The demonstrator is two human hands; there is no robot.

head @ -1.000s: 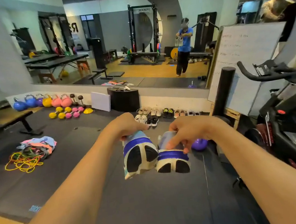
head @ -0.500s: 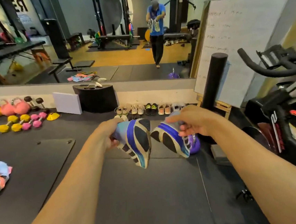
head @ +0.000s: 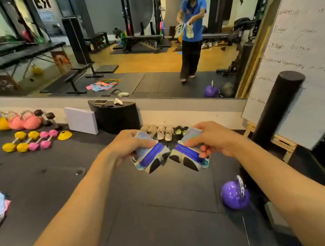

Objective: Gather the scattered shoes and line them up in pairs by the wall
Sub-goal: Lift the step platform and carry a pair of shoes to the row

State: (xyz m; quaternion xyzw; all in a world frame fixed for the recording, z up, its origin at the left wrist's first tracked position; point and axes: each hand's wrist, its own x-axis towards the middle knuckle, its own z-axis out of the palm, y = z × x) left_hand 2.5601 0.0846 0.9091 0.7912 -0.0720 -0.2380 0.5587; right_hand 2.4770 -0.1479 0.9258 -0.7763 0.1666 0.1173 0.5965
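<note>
Now carrying pair to wall (head: pixel 196 115): fingers of my left hand (head: pixel 129 146) clamping blue-soled shoe (head: pixel 151 159), right hand (head: pixel 215 139) clamping second shoe (head: pixel 188 156). Next, probably needing a free spot beside shoe row (head: pixel 164 132).

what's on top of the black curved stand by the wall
A flat phone and a white controller lie on the black curved stand. Whatever sits behind it is hidden.

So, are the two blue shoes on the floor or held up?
Held up: the left hand grips the left blue shoe, the right hand the right blue shoe, soles facing the camera, above the mat.
</note>
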